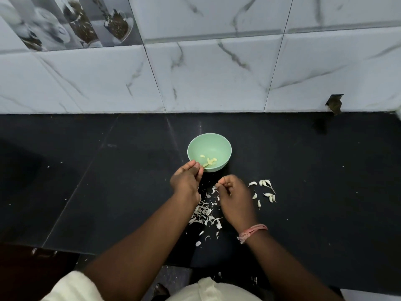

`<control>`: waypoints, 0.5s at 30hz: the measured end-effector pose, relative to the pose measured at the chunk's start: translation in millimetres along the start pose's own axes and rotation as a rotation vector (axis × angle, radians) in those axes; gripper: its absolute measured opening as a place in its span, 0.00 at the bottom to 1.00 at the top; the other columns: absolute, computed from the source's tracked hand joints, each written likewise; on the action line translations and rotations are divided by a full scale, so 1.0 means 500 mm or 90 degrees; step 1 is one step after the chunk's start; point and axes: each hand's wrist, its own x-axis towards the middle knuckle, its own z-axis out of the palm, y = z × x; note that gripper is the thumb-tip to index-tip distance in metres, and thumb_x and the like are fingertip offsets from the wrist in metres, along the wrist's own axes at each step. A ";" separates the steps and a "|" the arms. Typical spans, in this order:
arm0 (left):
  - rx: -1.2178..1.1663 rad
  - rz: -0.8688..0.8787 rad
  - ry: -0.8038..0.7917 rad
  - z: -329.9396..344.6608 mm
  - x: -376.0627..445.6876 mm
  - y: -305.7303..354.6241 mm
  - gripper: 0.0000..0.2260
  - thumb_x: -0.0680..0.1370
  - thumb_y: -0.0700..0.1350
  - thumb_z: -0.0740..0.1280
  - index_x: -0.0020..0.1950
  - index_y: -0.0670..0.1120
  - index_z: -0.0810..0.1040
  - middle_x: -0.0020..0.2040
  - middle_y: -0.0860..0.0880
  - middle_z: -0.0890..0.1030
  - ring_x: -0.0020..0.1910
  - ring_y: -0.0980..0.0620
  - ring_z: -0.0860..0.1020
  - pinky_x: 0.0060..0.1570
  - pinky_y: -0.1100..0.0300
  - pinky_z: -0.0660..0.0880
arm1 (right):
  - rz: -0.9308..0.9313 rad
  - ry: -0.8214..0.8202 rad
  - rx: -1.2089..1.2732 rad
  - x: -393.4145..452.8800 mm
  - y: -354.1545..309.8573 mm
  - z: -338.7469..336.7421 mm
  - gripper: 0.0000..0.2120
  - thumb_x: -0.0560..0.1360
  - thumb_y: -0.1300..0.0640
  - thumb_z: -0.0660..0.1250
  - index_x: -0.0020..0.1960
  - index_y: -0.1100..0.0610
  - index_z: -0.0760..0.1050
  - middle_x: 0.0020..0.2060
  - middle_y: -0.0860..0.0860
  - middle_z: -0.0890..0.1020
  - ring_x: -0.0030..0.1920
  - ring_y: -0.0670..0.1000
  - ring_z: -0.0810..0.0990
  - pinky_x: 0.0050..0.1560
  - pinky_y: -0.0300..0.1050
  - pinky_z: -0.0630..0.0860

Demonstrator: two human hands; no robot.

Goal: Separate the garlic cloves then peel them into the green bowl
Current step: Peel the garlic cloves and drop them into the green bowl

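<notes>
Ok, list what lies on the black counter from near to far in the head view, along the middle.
Garlic skins → right hand, pinching a bit of skin → left hand, fingers curled at the bowl's rim → green bowl holding peeled cloves → marble wall tiles.

Dim, cool light leaves the black tabletop (303,170) murky. Wall tiles (217,72) bow at the edges; focus is soft throughout.

a home kitchen: a black stone countertop (303,170) runs along a wall of white marble-look tiles (217,72), with one decorative tile (71,22) picturing cups and coffee beans, and garlic peels (205,211) scattered on the counter.
</notes>
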 end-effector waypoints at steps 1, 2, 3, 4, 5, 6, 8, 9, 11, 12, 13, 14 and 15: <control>0.007 0.005 0.008 -0.008 -0.010 -0.006 0.09 0.79 0.27 0.63 0.54 0.35 0.80 0.50 0.39 0.83 0.49 0.47 0.83 0.55 0.58 0.81 | 0.005 -0.015 0.020 -0.003 0.002 -0.003 0.12 0.79 0.66 0.63 0.50 0.51 0.80 0.44 0.49 0.83 0.44 0.47 0.82 0.47 0.44 0.80; 0.016 0.002 0.011 -0.018 -0.022 -0.015 0.11 0.80 0.26 0.60 0.58 0.34 0.79 0.50 0.39 0.83 0.51 0.46 0.83 0.58 0.57 0.80 | 0.009 -0.035 0.039 -0.010 -0.001 -0.004 0.16 0.79 0.69 0.60 0.53 0.51 0.81 0.46 0.49 0.84 0.45 0.48 0.84 0.47 0.44 0.82; 0.023 -0.009 0.007 -0.031 -0.033 -0.027 0.13 0.81 0.26 0.57 0.60 0.33 0.78 0.50 0.39 0.82 0.51 0.46 0.82 0.58 0.56 0.79 | 0.000 -0.055 0.051 -0.020 -0.005 -0.006 0.19 0.79 0.70 0.58 0.56 0.53 0.82 0.48 0.50 0.85 0.47 0.47 0.84 0.48 0.42 0.82; 0.025 -0.030 0.004 -0.042 -0.045 -0.041 0.15 0.81 0.27 0.55 0.61 0.33 0.77 0.49 0.40 0.81 0.50 0.46 0.81 0.55 0.56 0.79 | -0.030 -0.075 0.052 -0.030 -0.009 -0.008 0.20 0.78 0.70 0.57 0.58 0.55 0.82 0.51 0.50 0.85 0.49 0.46 0.84 0.51 0.41 0.82; 0.026 -0.058 0.000 -0.053 -0.058 -0.052 0.15 0.82 0.29 0.54 0.60 0.34 0.78 0.48 0.40 0.81 0.47 0.47 0.81 0.52 0.57 0.79 | -0.075 -0.100 0.043 -0.043 -0.013 -0.007 0.21 0.76 0.69 0.56 0.60 0.56 0.82 0.55 0.50 0.85 0.54 0.45 0.84 0.56 0.40 0.80; 0.023 -0.096 -0.005 -0.061 -0.072 -0.062 0.13 0.82 0.34 0.56 0.56 0.36 0.80 0.46 0.41 0.81 0.44 0.47 0.80 0.49 0.57 0.79 | -0.116 -0.140 0.031 -0.056 -0.016 -0.006 0.23 0.74 0.67 0.55 0.64 0.56 0.80 0.60 0.49 0.83 0.60 0.44 0.81 0.64 0.39 0.76; 0.019 -0.169 -0.053 -0.070 -0.099 -0.069 0.15 0.84 0.49 0.59 0.49 0.41 0.80 0.46 0.41 0.82 0.45 0.44 0.81 0.50 0.52 0.78 | -0.177 -0.239 0.015 -0.085 -0.016 -0.001 0.27 0.76 0.63 0.54 0.73 0.57 0.74 0.71 0.49 0.76 0.72 0.43 0.71 0.75 0.38 0.64; 0.009 -0.187 -0.086 -0.074 -0.112 -0.067 0.19 0.84 0.56 0.58 0.51 0.42 0.79 0.50 0.39 0.83 0.50 0.42 0.81 0.54 0.50 0.78 | -0.202 -0.269 -0.014 -0.096 -0.009 0.003 0.27 0.79 0.59 0.52 0.76 0.57 0.70 0.74 0.49 0.72 0.76 0.43 0.66 0.78 0.39 0.58; -0.026 -0.165 -0.127 -0.085 -0.134 -0.050 0.22 0.84 0.60 0.57 0.58 0.42 0.76 0.55 0.38 0.81 0.56 0.40 0.80 0.60 0.48 0.77 | -0.232 -0.276 -0.127 -0.102 0.003 0.009 0.28 0.82 0.50 0.46 0.80 0.54 0.65 0.79 0.48 0.66 0.80 0.44 0.59 0.80 0.45 0.52; -0.041 -0.132 -0.127 -0.094 -0.142 -0.040 0.22 0.84 0.59 0.57 0.61 0.41 0.76 0.55 0.38 0.81 0.56 0.41 0.80 0.60 0.48 0.77 | -0.219 -0.268 -0.198 -0.097 0.008 0.010 0.30 0.82 0.45 0.43 0.81 0.52 0.62 0.80 0.47 0.63 0.81 0.46 0.56 0.81 0.48 0.51; -0.053 -0.102 -0.124 -0.100 -0.148 -0.030 0.23 0.84 0.58 0.57 0.64 0.40 0.76 0.55 0.39 0.81 0.55 0.42 0.81 0.58 0.50 0.77 | -0.191 -0.255 -0.249 -0.089 0.008 0.009 0.32 0.81 0.43 0.40 0.81 0.50 0.61 0.80 0.47 0.62 0.81 0.49 0.56 0.81 0.50 0.50; -0.056 -0.074 -0.125 -0.109 -0.150 -0.021 0.23 0.84 0.58 0.58 0.66 0.40 0.76 0.57 0.40 0.81 0.56 0.43 0.81 0.58 0.51 0.77 | -0.162 -0.229 -0.262 -0.085 0.000 0.008 0.33 0.80 0.41 0.39 0.82 0.50 0.60 0.80 0.48 0.62 0.81 0.50 0.57 0.81 0.50 0.51; -0.052 -0.056 -0.126 -0.114 -0.150 -0.016 0.22 0.84 0.57 0.59 0.67 0.41 0.77 0.59 0.42 0.81 0.58 0.44 0.81 0.60 0.50 0.76 | -0.140 -0.192 -0.239 -0.082 -0.014 0.008 0.33 0.80 0.42 0.41 0.81 0.52 0.61 0.80 0.50 0.63 0.81 0.51 0.59 0.80 0.47 0.53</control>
